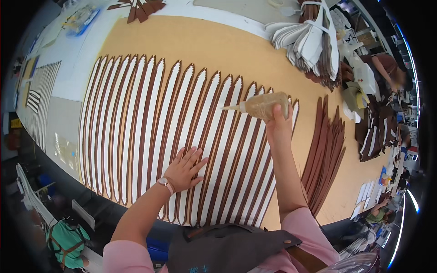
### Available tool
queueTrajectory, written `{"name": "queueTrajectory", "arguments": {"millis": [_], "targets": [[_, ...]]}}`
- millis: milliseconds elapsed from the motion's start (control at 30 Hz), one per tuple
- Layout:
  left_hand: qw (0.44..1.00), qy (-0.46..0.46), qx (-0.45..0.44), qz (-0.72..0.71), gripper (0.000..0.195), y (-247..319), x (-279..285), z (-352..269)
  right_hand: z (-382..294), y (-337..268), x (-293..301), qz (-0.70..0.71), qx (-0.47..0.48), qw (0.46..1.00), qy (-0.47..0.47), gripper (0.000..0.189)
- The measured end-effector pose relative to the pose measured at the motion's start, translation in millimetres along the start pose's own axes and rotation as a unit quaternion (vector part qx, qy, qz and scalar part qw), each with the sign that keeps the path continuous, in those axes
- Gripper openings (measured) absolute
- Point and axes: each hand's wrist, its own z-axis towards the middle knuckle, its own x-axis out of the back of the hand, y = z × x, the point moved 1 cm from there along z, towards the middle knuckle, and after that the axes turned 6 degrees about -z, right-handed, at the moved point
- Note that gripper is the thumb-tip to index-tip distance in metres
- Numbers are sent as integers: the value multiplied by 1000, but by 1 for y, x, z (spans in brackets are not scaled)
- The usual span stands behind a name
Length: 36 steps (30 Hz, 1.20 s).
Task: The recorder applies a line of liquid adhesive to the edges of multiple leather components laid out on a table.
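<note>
Long brown straps with white strips along their middles (136,129) lie side by side across the tan work surface (205,37). Their far ends are pointed. My left hand (184,169), wearing a wristwatch (164,181), rests flat with fingers spread on the straps near the middle. In my right hand (281,121) is a translucent squeeze bottle (264,105) with a narrow nozzle, held sideways above the right-hand straps. Its nozzle points left, and amber-coloured contents show through the wall. Parts of several straps are hidden behind the bottle and my arms.
To the right lies a loose pile of plain brown straps (322,153). Tied bundles of white-and-brown pieces (309,41) sit at the far right. More striped strips (46,102) are at the left. A person in green (66,242) is at the lower left; others are along the right.
</note>
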Motion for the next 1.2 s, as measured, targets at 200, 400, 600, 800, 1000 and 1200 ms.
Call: {"name": "queueTrajectory", "arguments": {"millis": [200, 400, 600, 800, 1000, 1200], "targets": [[1000, 9, -2, -16, 69, -6, -6, -1, 57, 35, -16, -54, 36, 998, 20, 76], [1000, 5, 6, -14, 68, -8, -7, -4, 74, 35, -23, -50, 34, 998, 22, 72], [1000, 10, 4, -17, 67, -7, -8, -3, 81, 32, -26, -117, 56, 992, 11, 66], [1000, 5, 4, -11, 69, -8, -9, -4, 82, 25, -36, -172, 33, 984, 21, 66], [1000, 11, 0, -17, 68, -8, -9, -3, 72, 31, -31, -154, -32, 987, 19, 72], [1000, 7, 7, -21, 68, -7, -7, -4, 43, 50, -19, -128, -80, 988, 8, 70]]}}
